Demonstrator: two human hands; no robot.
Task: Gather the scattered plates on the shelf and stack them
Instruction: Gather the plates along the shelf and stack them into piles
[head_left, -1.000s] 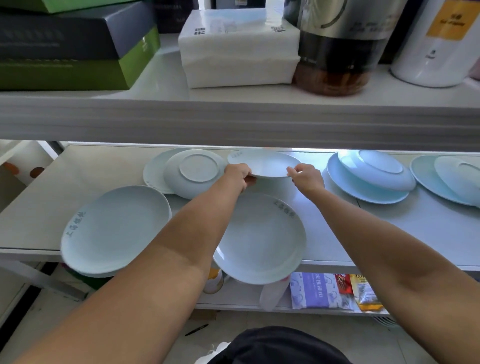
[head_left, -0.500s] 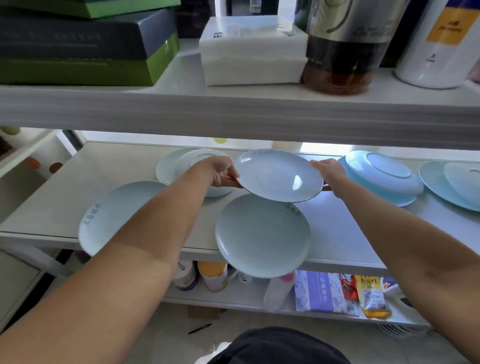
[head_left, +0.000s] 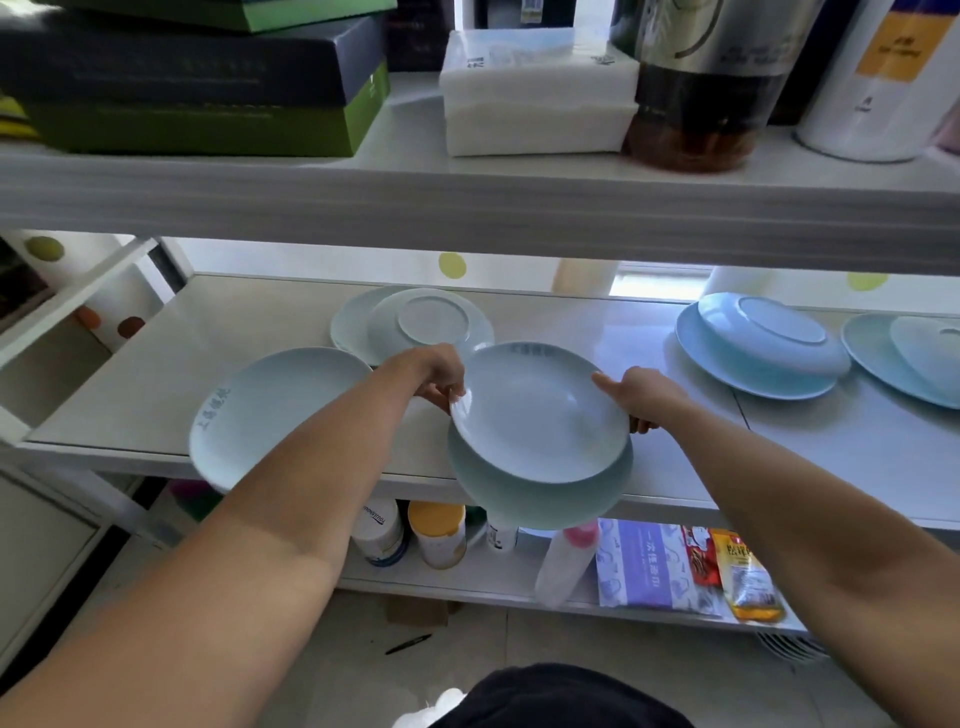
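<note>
Though strewn with plates (head_left: 280, 410), glossy white shelf (head_left: 234, 338).

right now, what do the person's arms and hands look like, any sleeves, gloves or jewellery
Both arms are bare as far as the frame shows: no sleeve on the left arm or the right arm. The left hand and right hand wear no gloves, and no watch, bracelet or ring is visible.

Your left hand (head_left: 436, 376) and right hand (head_left: 641, 395) are gripping the lifted plate (head_left: 537, 415) at its left and right rims. Directly under it, a second plate (head_left: 540, 501) is lying at the shelf's (head_left: 249, 322) front edge. A lettered plate (head_left: 270, 410) is sitting left of it. Behind-left, an overturned plate (head_left: 431, 325) is resting on a base plate (head_left: 347, 322). A near pair (head_left: 769, 338) and a far pair (head_left: 904, 358) are sitting well to its right.
</note>
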